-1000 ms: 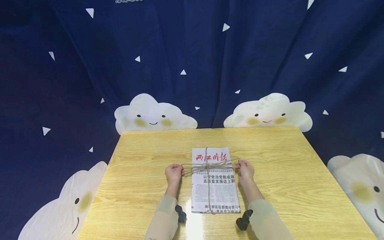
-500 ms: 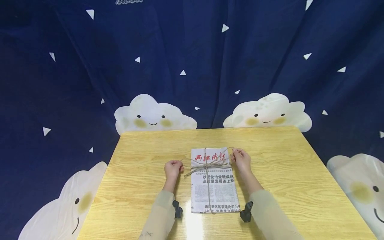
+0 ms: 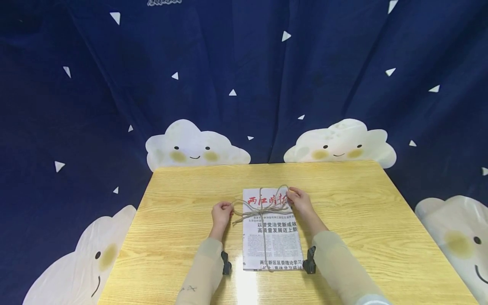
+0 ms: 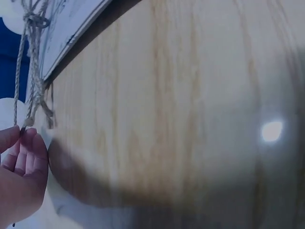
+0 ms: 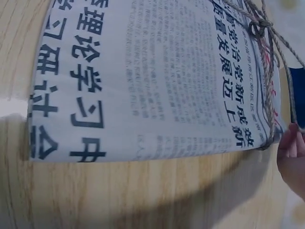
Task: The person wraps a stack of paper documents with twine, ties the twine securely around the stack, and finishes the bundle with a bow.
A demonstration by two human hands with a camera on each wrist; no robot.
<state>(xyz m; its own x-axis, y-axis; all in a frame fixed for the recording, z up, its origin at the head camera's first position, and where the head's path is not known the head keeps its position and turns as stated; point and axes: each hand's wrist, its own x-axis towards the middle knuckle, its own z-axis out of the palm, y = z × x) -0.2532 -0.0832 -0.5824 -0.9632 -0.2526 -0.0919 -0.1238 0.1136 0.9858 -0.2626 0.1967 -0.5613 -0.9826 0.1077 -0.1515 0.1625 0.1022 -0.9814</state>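
Observation:
A folded newspaper bundle (image 3: pixel 274 241) lies flat on the table with brown twine (image 3: pixel 263 211) crossing over it and tied in a bow on its upper half. My left hand (image 3: pixel 221 216) pinches the left loop of the bow between thumb and fingers, just off the paper's left edge; the left wrist view shows the twine (image 4: pixel 32 86) running down to those fingertips. At the upper right corner of the paper, my right hand (image 3: pixel 302 203) pinches the right loop. In the right wrist view the knot (image 5: pixel 259 26) sits on the newspaper, and this hand (image 5: pixel 293 155) shows only in part.
The wooden table (image 3: pixel 183 190) runs out on both sides of the bundle. Behind it hangs a dark blue curtain (image 3: pixel 244 55) with white triangles and smiling clouds. A dark camera (image 3: pixel 226 262) is strapped at the left wrist, another (image 3: pixel 309 260) at the right.
My right hand has moved up and then inward to the paper's upper right corner. The twine, earlier pulled taut sideways, now hangs in looser, rounder loops. My left hand has barely shifted.

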